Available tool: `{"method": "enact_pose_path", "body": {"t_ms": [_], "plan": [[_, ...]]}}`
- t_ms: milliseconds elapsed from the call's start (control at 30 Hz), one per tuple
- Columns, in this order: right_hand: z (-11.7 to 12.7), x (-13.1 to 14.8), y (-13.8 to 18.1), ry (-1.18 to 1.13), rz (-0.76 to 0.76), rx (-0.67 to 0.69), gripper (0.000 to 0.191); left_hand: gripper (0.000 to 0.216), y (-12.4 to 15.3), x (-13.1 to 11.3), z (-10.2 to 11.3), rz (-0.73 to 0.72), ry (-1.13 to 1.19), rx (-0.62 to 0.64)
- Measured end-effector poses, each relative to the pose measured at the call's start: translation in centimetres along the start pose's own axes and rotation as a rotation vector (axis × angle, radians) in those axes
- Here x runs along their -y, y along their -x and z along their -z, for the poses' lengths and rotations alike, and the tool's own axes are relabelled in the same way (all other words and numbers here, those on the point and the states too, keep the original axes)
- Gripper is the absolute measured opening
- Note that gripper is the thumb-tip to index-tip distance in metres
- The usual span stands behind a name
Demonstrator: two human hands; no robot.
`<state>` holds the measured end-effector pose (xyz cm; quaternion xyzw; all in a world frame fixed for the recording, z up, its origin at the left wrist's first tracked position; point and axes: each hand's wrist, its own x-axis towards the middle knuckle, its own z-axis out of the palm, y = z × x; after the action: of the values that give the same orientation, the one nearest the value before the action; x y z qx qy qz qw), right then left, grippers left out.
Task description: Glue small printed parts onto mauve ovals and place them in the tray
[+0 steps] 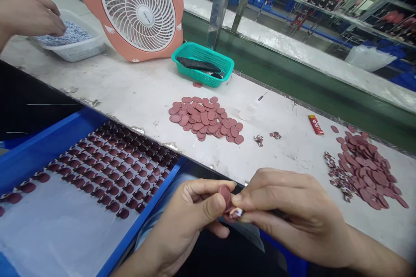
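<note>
My left hand (pixel 191 214) pinches a reddish-brown oval piece (pixel 225 194) between thumb and fingers, in front of the bench edge. Against it sits a small shiny white-and-brown part (pixel 236 212). The fingertips of my right hand (pixel 292 212) are closed on this part, touching the oval piece; how the two join is hidden by my fingers. Beyond my hands, a pile of flat oval pieces with tiny holes (pixel 204 117) lies on the bench (pixel 143 91). Two small clumps of shiny parts (pixel 258 140) lie between that pile and my right hand.
A blue tray (pixel 128 242) at lower left holds rows of assembled pieces (pixel 110 169). More ovals (pixel 370 169) and shiny parts (pixel 338 177) lie right. A pink fan (pixel 143 13), green basket (pixel 208 54) and red wrapper (pixel 315 125) stand behind. Another person's hand (pixel 32 15) reaches over a white tub (pixel 78 47).
</note>
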<state>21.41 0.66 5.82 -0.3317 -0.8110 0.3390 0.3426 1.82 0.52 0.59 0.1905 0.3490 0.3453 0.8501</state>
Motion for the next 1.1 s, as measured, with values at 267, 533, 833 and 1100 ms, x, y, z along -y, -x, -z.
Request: {"method": "enact_pose_path", "body": {"t_ms": [267,533,833,1100], "plan": [[0.5,-0.4,-0.4,-0.027,-0.051,0.018,0.039,0.032,-0.6,0.1,0.7,0.047,0.050,0.079],[0.1,-1.4,-0.7,-0.028,-0.062,0.002,0.020,0.034,-0.8,0.3,1.1,0.076,0.064,0.006],[-0.5,-1.9,-1.1,-0.067,-0.044,-0.018,0.013,0.040,-0.8,0.6,1.3,0.115,0.137,-0.072],[-0.8,-2.2,-1.1,-0.086,-0.038,-0.031,0.010,0.035,-1.1,0.5,0.9,0.133,0.183,-0.095]]}}
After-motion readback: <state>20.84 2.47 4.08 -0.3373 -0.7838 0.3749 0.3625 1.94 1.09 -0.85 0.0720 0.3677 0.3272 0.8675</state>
